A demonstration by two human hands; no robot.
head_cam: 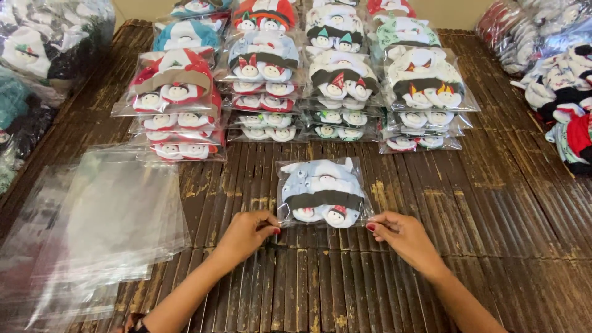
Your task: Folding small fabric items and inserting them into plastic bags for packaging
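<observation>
A clear plastic bag holding a pale blue knitted item with a dark band (322, 192) lies flat on the dark slatted mat (493, 203) in front of me. My left hand (246, 233) pinches the bag's lower left corner. My right hand (401, 234) pinches its lower right corner. Both hands rest low on the mat at the bag's near edge.
Several stacks of similar bagged items (296, 74) fill the far half of the mat in rows. A pile of empty clear bags (105, 222) lies at the left. Loose unbagged knitted items (564, 92) heap at the right, and more bagged goods (43, 43) sit at the far left.
</observation>
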